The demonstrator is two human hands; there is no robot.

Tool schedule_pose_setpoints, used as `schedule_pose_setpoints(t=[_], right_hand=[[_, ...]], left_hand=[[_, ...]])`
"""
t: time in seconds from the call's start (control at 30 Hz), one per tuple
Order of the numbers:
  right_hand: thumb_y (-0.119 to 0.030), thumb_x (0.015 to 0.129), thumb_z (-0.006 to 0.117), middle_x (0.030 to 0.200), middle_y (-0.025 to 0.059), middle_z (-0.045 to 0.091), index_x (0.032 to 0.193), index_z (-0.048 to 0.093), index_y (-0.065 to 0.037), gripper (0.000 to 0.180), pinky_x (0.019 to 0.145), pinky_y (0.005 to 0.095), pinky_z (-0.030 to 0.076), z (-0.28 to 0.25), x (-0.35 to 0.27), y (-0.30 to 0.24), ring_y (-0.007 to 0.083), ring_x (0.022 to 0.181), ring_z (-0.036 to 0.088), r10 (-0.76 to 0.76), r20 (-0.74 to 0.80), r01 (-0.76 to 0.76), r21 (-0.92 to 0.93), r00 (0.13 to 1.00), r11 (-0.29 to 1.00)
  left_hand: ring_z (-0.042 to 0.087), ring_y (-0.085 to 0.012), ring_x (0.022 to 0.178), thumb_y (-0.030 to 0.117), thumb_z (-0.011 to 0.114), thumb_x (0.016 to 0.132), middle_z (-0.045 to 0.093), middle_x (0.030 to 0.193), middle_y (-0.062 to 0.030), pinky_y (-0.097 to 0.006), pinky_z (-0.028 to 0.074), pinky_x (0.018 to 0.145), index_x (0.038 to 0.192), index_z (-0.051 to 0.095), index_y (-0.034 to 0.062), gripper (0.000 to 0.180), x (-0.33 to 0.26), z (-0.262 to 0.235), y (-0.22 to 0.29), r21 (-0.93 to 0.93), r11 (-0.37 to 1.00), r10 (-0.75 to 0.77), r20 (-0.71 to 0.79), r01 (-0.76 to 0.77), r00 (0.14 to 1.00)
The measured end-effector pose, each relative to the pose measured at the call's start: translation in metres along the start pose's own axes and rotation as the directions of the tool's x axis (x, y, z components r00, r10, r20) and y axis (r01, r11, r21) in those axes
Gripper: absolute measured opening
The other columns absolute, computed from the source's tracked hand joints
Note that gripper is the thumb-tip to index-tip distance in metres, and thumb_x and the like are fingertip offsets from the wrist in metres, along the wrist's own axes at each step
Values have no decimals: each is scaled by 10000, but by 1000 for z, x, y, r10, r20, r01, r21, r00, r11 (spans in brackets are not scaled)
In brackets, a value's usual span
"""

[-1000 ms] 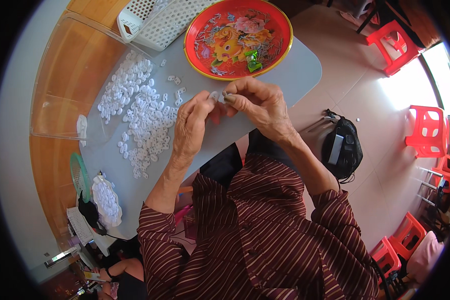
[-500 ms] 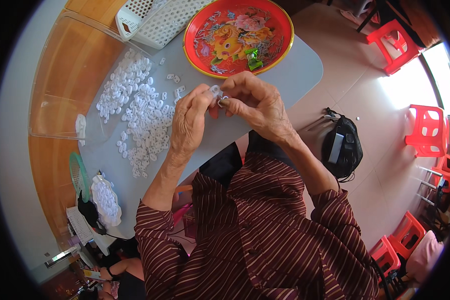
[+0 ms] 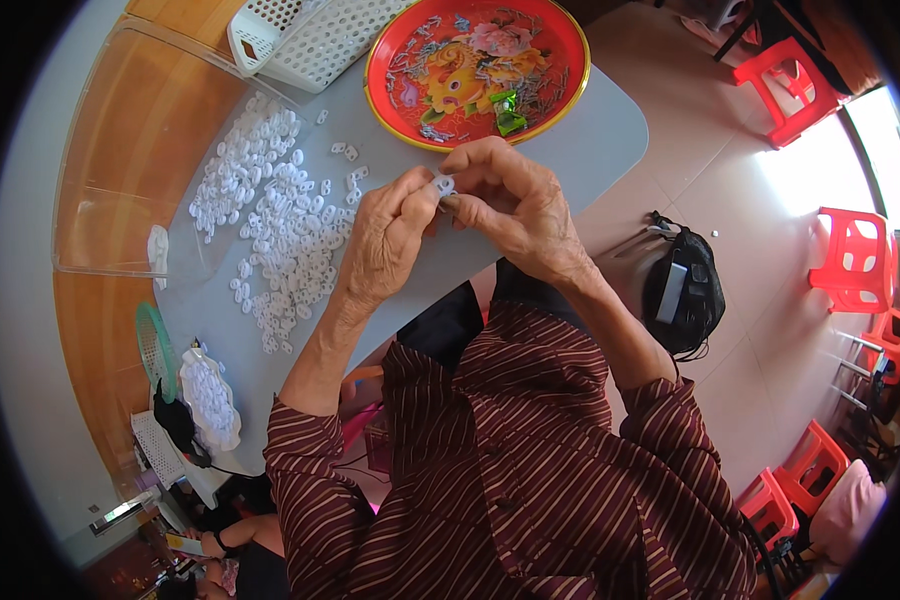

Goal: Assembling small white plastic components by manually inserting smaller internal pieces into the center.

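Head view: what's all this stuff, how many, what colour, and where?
table: one, grey, left and centre
tray: one, red, top, on the table
pins: many, grey, in the tray
shiny thing: one, green, in the tray
pieces: many, white, on the table
baskets: at least two, white, upper and lower left
bowl: one, white, lower left
mesh hoop: one, green, left
cover: one, clear, left
floor: one, pinkish, right
bag: one, black, right
stools: several, red, right
other person: one, black clothing, lower left
shirt: one, maroon, bottom
left hand: one, bare, pinching a piece
right hand: one, bare, centre
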State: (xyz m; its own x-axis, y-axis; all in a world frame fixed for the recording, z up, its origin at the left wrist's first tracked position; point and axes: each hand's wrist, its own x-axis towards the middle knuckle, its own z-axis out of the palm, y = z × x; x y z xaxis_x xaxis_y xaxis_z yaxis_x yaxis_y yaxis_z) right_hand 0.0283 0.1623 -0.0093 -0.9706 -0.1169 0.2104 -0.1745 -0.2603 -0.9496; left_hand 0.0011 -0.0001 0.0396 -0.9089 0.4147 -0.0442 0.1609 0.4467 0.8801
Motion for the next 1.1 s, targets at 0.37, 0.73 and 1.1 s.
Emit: schedule_pose_setpoints(t=[0.37, 0.73, 1.1], right_hand=[[1, 853, 602, 866, 76, 641, 1069, 521, -1, 231, 716, 257, 515, 2, 0, -2, 122, 789, 633, -24, -38, 24, -15, 999, 1000], [22, 848, 596, 830, 70, 637, 1049, 532, 11, 211, 692, 260, 512, 3, 1, -2, 119, 731, 613, -45, -37, 43, -74, 998, 996], [-6, 720, 718, 770, 92, 607, 995, 582, -12, 307, 644, 292, 502, 5, -1, -3, 184, 692, 611, -191, 60, 200, -334, 980, 921]], left_hand=[[382, -152, 577, 210, 439, 914, 440, 615, -87, -319, 370, 553, 795, 450, -19, 258, 2, 2, -2, 31, 995, 93, -31, -92, 995], [410, -139, 572, 217, 441, 908, 443, 604, -71, -306, 376, 543, 782, 454, -19, 267, 6, -1, -12, 8, 998, 61, 41, -61, 997], [436, -131, 608, 226, 438, 896, 500, 674, -81, -287, 400, 574, 870, 523, -40, 280, -8, 4, -16, -92, 995, 42, 6, -41, 999]])
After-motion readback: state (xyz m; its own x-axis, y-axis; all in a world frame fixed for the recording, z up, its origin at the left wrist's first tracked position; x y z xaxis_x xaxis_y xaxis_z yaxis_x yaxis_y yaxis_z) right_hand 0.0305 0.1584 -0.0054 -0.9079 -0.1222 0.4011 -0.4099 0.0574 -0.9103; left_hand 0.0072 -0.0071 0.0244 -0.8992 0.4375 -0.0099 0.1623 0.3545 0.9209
